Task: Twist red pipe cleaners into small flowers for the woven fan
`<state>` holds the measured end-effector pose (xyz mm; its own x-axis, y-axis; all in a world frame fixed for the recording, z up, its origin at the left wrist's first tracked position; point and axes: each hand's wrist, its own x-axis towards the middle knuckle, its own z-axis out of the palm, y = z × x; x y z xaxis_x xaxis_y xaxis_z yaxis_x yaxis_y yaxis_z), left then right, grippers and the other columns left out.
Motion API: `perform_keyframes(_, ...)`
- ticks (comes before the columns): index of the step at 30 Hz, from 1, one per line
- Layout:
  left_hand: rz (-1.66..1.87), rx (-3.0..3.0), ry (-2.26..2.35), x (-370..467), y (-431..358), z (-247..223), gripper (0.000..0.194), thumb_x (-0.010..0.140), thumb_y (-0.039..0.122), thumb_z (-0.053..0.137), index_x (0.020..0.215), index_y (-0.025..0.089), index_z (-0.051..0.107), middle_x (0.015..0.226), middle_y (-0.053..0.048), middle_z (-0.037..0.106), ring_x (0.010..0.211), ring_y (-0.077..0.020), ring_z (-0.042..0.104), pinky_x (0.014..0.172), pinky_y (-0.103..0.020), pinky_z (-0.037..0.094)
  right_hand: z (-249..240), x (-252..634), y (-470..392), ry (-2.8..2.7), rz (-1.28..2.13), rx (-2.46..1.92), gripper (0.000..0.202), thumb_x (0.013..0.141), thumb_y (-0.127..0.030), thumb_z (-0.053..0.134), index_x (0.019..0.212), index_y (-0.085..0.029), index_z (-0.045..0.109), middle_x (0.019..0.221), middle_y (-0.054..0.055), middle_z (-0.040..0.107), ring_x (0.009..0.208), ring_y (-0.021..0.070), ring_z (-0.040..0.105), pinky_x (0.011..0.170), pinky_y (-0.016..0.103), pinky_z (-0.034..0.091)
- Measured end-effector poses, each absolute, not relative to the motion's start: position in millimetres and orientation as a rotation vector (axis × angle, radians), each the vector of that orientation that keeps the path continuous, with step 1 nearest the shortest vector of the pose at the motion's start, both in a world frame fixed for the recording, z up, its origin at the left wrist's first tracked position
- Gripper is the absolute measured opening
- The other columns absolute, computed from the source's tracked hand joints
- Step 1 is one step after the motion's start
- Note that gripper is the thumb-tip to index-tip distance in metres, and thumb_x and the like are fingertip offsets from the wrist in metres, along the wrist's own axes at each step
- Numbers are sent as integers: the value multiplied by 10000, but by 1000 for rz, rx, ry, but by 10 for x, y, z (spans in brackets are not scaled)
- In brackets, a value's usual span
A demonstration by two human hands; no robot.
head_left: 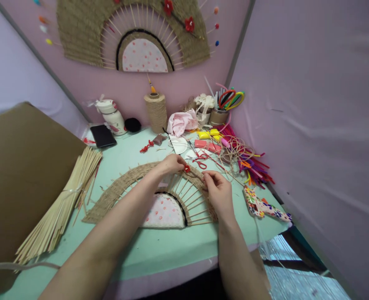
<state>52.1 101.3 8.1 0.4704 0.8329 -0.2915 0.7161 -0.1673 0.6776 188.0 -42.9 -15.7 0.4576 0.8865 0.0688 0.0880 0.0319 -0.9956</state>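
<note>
On the table lies a woven twine fan (114,199) with thin stick ribs and a white, pink-dotted half-round panel (165,211) edged in black. A small red flower (187,168) sits on its upper right band, with a thin brown stem (195,175) running right from it. My left hand (173,163) reaches across the fan, its fingertips closed at the flower's left edge. Beside the right end of the stem, my right hand (218,191) is closed in a pinch on it. The fingers partly hide both contact points.
A similar fan (81,37) hangs on the wall. Behind the work stand a twine cone (156,113) and a bottle (112,116). Red-handled scissors (200,161) and clay packs lie beyond it. A stick bundle (58,204) is left; a floral glue gun (265,206) lies right.
</note>
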Motion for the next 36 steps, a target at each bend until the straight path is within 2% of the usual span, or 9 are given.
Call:
perform_keyframes(4, 179, 2015, 1286, 545, 1020, 71, 199, 683, 249, 615, 790, 139, 742, 724, -38, 700, 668, -135, 578, 612, -224, 423, -72, 1861, -381, -1013, 739, -1479, 265, 829, -406, 550, 905, -178, 660, 791, 28, 671, 695, 160, 580, 674, 274, 450)
perform_keyframes(11, 22, 2059, 1402, 588, 1018, 199, 204, 695, 312, 620, 676, 133, 716, 555, -15, 595, 556, -126, 498, 537, -239, 358, 49, 1985, -69, -1283, 524, -1785, 245, 824, -335, 510, 864, -174, 689, 809, 59, 707, 732, 191, 607, 705, 293, 420)
perform_keyframes(16, 10, 2046, 1432, 595, 993, 220, 209, 709, 306, 610, 719, 131, 723, 616, -26, 622, 591, -130, 517, 551, -235, 367, -115, 1993, 151, -1496, 501, -1868, 218, 814, -259, 487, 824, -196, 696, 826, 49, 712, 765, 182, 606, 704, 278, 399)
perform_keyframes(21, 45, 1994, 1446, 581, 997, 204, 238, 725, 321, 595, 745, 122, 724, 662, -38, 651, 630, -140, 547, 565, -227, 391, -211, 1949, 203, -1546, 501, -1882, 219, 819, -301, 496, 784, -218, 695, 846, 31, 711, 803, 178, 597, 702, 268, 384)
perform_keyframes(30, 160, 1909, 1329, 488, 1062, 82, 202, 726, 209, 548, 791, 127, 720, 653, -27, 659, 606, -125, 562, 578, -215, 418, -209, 1944, 174, -1491, 441, -1937, 224, 831, -284, 481, 827, -218, 696, 905, 39, 708, 866, 188, 591, 747, 286, 371)
perform_keyframes(36, 142, 2003, 1390, 491, 1028, 110, 197, 694, 309, 629, 746, 139, 714, 688, -22, 662, 643, -133, 553, 581, -223, 398, -190, 1893, 175, -1500, 446, -1967, 243, 846, -366, 498, 820, -231, 698, 907, 35, 707, 882, 198, 584, 764, 304, 350)
